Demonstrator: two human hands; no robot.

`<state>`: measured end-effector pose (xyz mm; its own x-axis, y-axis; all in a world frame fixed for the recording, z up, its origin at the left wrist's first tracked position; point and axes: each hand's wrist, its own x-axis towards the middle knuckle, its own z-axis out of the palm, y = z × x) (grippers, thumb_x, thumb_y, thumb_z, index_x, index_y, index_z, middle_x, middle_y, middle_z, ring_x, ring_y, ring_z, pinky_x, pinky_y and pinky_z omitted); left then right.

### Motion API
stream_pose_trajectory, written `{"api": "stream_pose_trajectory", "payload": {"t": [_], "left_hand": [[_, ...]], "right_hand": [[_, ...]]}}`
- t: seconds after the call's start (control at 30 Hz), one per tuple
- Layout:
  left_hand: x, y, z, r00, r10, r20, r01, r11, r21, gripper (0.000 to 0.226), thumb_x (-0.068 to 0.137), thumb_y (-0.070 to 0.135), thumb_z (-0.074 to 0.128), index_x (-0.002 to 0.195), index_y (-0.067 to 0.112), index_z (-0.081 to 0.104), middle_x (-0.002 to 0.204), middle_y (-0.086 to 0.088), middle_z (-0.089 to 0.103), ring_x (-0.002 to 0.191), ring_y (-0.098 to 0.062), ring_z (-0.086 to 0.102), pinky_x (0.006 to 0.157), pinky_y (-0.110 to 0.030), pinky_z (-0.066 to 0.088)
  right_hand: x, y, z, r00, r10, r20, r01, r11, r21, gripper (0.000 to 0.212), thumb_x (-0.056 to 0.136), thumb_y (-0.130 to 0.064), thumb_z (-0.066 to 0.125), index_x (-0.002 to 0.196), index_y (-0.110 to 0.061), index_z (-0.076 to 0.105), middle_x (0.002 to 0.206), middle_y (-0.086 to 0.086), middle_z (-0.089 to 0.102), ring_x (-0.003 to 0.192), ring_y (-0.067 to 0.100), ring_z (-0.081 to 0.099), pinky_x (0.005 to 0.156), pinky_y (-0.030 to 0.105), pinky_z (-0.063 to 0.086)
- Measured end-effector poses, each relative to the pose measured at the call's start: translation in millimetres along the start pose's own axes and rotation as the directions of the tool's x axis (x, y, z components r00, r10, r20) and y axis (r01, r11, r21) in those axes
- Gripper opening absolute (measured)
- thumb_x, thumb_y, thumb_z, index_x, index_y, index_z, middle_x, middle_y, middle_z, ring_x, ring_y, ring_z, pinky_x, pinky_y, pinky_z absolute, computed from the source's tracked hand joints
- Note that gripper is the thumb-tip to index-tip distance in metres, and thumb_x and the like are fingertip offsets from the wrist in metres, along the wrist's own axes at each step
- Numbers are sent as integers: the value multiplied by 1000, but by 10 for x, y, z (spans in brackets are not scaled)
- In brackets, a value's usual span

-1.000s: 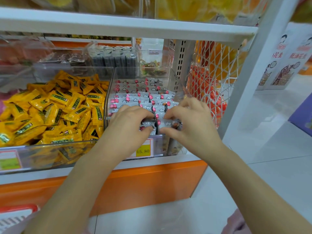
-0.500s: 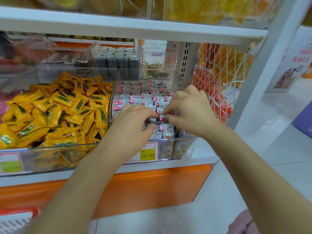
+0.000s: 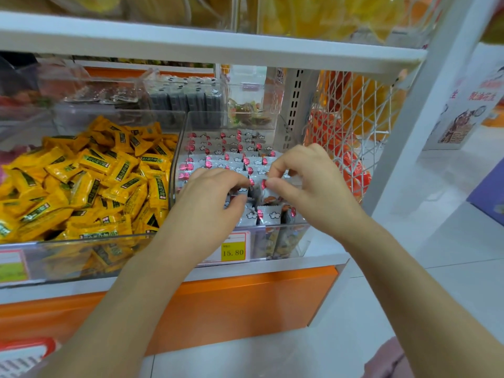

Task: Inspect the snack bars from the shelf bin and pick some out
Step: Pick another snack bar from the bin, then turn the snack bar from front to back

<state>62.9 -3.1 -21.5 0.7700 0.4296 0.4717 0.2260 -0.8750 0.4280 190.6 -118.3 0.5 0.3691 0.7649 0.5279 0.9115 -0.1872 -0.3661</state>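
Snack bars (image 3: 268,215), glossy grey foil, in clear bin (image 3: 174,170), pinched by left hand (image 3: 210,197) and right hand (image 3: 308,184).

Lower shelf (image 3: 272,266), front row, left to right:
- Neighbouring bin (image 3: 68,255), holding loose wrapped sweets (image 3: 90,181) in a heap.
- Shelf bin (image 3: 297,236), touching it on the right, holding snack bars (image 3: 226,156) packed in rows front to back. A price tag (image 3: 233,251) sits on its front wall.
- Left hand (image 3: 210,197) and right hand (image 3: 308,184) are in the bin's front half, side by side, each pinching snack bars, with their fingertips near each other.

Back row: rear bin of stacked packs (image 3: 191,96) sits behind the gap between the two front bins, with a small bin (image 3: 251,110) to its right.
Right of the shelf bin is a wire basket (image 3: 351,126), then an upright post (image 3: 425,110), with a poster (image 3: 469,110) beyond.
Above everything is the upper shelf (image 3: 218,47).
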Motion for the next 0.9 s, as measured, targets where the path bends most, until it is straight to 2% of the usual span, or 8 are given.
{"api": "stream_pose_trajectory", "payload": {"t": [0.07,0.2,0.4,0.5,0.57,0.63,0.77,0.9], "left_hand": [[-16,3,-6,1000,-7,-20,6,1000,-11,29,92,22,52,119,24,59,113,8,59,111,-11,42,85,-19,26],[-39,-2,-11,998,-34,-45,33,999,-41,39,92,23,52,131,24,51,129,7,53,123,-11,38,92,-18,22],[-29,-20,7,996,-65,-52,60,994,-97,44,93,31,48,137,23,43,135,6,47,125,-11,38,98,-24,28],[-6,-19,15,997,-72,-36,66,987,-147,35,95,31,45,128,21,51,120,6,54,111,-9,47,90,-24,38],[16,0,13,997,-60,-39,51,979,-197,20,94,31,44,99,19,59,92,4,57,83,-5,51,66,-14,37],[33,24,0,994,-92,-63,70,952,-299,27,94,32,42,81,11,53,72,-2,53,59,-3,45,49,-13,33],[60,43,-65,953,-301,-47,208,757,-620,27,98,36,34,88,20,54,74,-4,66,49,5,53,44,-9,37],[56,17,-100,911,-413,-1,283,627,-726,29,99,38,33,91,17,51,58,0,64,42,-2,46,38,-16,34]], "right_hand": [[-27,-17,-6,999,1,-42,1,999,54,14,88,-19,61,76,-23,55,77,-19,45,82,9,41,73,15,31],[-48,-42,-64,953,119,-278,-44,964,263,14,89,-11,56,77,-19,52,78,-11,49,71,1,45,65,12,37],[-49,12,-113,828,404,-388,-153,830,537,21,92,-11,49,75,-23,47,77,8,55,71,33,57,66,41,49],[-46,41,-100,790,523,-320,-190,705,683,18,94,-12,48,78,-17,48,74,11,59,59,19,58,58,32,48],[-36,47,-72,786,569,-242,-207,611,764,16,96,-12,47,80,-12,48,70,5,60,53,12,57,56,29,49],[-37,39,-48,798,577,-173,-228,555,800,15,96,-12,47,81,-10,49,72,8,60,51,12,57,56,29,50],[-66,1,-53,850,526,-31,-228,421,878,19,95,-12,52,76,-9,52,71,9,61,56,17,58,56,26,50],[-106,-3,-65,896,418,150,-259,218,941,6,88,-6,58,82,-5,58,66,2,61,61,14,61,61,22,53]]}}
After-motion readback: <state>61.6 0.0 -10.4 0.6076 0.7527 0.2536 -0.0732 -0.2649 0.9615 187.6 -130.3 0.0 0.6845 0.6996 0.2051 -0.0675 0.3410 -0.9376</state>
